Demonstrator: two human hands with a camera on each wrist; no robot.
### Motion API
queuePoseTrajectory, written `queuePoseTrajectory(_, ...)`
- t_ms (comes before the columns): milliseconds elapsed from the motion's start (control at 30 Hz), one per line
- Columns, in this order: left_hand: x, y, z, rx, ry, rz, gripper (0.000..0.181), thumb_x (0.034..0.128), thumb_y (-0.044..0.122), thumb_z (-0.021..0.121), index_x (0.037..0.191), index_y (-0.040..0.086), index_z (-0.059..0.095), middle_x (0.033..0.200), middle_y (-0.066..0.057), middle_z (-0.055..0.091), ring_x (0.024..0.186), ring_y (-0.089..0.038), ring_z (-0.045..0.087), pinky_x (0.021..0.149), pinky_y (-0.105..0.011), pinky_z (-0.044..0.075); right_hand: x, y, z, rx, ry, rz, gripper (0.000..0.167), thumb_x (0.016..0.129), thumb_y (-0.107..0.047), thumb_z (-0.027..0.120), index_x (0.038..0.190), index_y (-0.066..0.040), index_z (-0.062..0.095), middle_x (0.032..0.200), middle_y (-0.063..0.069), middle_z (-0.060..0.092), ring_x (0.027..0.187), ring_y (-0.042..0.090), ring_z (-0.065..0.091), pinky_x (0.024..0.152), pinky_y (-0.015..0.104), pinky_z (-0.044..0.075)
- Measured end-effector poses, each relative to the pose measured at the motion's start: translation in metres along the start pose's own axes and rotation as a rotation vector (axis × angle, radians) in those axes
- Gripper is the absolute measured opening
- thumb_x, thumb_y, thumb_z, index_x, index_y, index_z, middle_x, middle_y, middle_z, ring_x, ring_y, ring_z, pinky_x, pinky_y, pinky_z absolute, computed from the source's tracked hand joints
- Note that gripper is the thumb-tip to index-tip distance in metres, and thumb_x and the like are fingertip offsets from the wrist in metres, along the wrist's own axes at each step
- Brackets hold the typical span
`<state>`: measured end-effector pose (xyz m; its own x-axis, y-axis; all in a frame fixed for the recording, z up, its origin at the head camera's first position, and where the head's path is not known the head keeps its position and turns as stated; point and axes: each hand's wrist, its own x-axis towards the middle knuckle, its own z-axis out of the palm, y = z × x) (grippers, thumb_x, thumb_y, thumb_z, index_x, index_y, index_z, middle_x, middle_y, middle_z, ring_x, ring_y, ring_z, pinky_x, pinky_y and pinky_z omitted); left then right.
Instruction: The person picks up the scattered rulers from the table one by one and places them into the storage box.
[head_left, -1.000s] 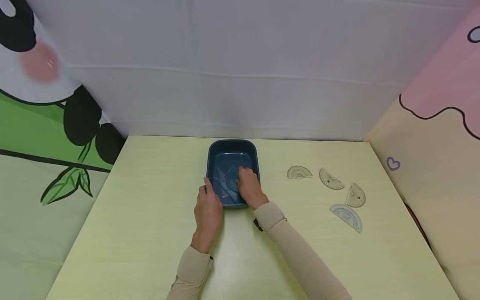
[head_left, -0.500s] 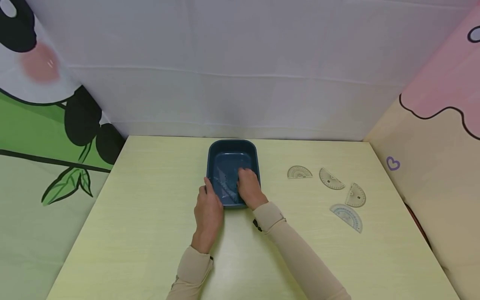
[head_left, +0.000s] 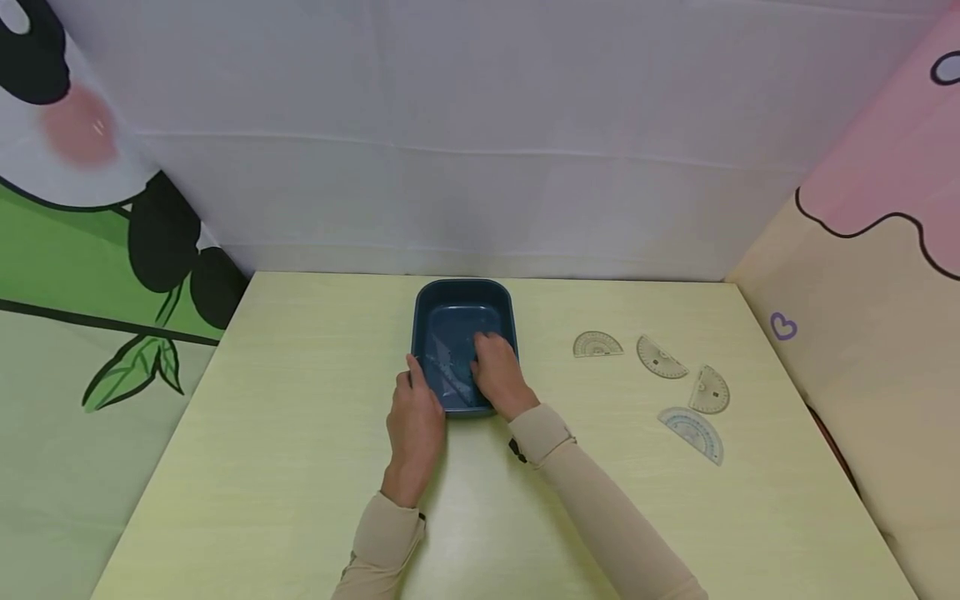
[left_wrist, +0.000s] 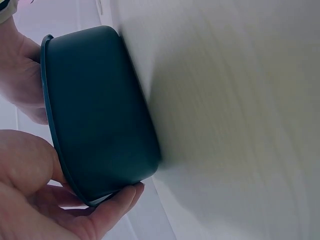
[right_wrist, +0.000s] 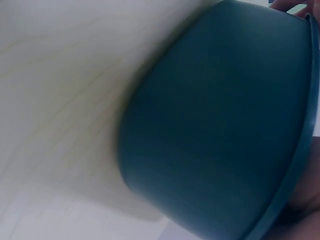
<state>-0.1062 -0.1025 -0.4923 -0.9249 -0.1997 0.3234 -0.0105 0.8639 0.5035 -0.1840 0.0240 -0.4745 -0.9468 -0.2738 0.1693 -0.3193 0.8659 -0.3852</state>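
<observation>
A dark blue rectangular plastic basin (head_left: 457, 310) stands near the far middle of the table. My left hand (head_left: 415, 429) grips its near-left rim; in the left wrist view, fingers (left_wrist: 117, 207) press the outer wall. Inside the basin reaches my right hand (head_left: 498, 375), over the near-right rim with its fingers bent. Whether those fingertips pinch anything is hidden. Faint clear pieces (head_left: 447, 375) lie on the basin floor, their shape hard to make out. The right wrist view is mostly filled by the basin's outer wall (right_wrist: 215, 120).
Several clear protractors lie on the table to the right: one (head_left: 597, 344) nearest the basin, another (head_left: 662, 358) tilted, a third (head_left: 709, 390) on end, and a bluish one (head_left: 693, 434) in front. A pale cloth wall (head_left: 480, 208) rises behind the table.
A rounded clear shape beside my right fingers, visible a second ago, no longer shows there. Both hands stay almost where they were, and the basin and protractors have not moved.
</observation>
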Motion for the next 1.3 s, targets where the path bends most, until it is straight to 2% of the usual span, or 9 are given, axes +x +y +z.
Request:
queuePoseTrajectory(267,0.001,-0.001,0.001,0.005,-0.001,-0.001,0.055,0.0952,-0.003,0.063,0.146,-0.016,0.044,0.114,-0.032,0.059,0.083,-0.041,0.065,0.059,-0.052,0.055,0.003,0.002,-0.008,0.018,-0.002,-0.034,0.022,0.091,-0.002,0.076,0.112,0.003,0.071,0.104,0.019,0.07,0.099,0.033,0.068,0.088,0.042,0.056)
queuePoseTrajectory(500,0.001,-0.001,0.002,0.003,-0.022,-0.013,0.054,0.0986,-0.001,0.059,0.148,-0.014,0.041,0.117,-0.032,0.057,0.085,-0.042,0.065,0.06,-0.052,0.055,0.005,0.009,-0.015,0.095,-0.022,-0.077,0.025,0.095,-0.006,0.073,0.119,0.002,0.07,0.113,0.017,0.069,0.11,0.034,0.063,0.094,0.044,0.053)
queuePoseTrajectory(833,0.002,-0.002,0.002,0.008,-0.03,-0.012,0.055,0.0977,-0.002,0.061,0.148,-0.015,0.041,0.117,-0.032,0.057,0.084,-0.041,0.066,0.06,-0.051,0.055,0.006,0.026,-0.022,0.22,-0.019,-0.103,0.028,0.096,-0.008,0.072,0.122,0.001,0.069,0.12,0.015,0.069,0.116,0.033,0.061,0.101,0.044,0.048)
queuePoseTrajectory(1133,0.003,-0.002,0.003,0.003,-0.041,-0.021,0.057,0.0974,-0.002,0.061,0.149,-0.014,0.041,0.118,-0.031,0.058,0.086,-0.041,0.066,0.062,-0.052,0.056,0.004,0.042,-0.028,0.275,0.019,-0.135,0.026,0.097,-0.009,0.07,0.122,-0.001,0.07,0.121,0.014,0.068,0.118,0.032,0.059,0.103,0.045,0.047)
queuePoseTrajectory(1300,0.002,-0.002,0.004,-0.006,-0.024,-0.021,0.056,0.097,-0.002,0.062,0.148,-0.014,0.042,0.117,-0.031,0.058,0.087,-0.042,0.066,0.062,-0.053,0.056,0.002,0.051,-0.032,0.314,0.05,-0.148,0.026,0.098,-0.009,0.07,0.122,0.001,0.069,0.122,0.015,0.068,0.118,0.033,0.059,0.103,0.047,0.046)
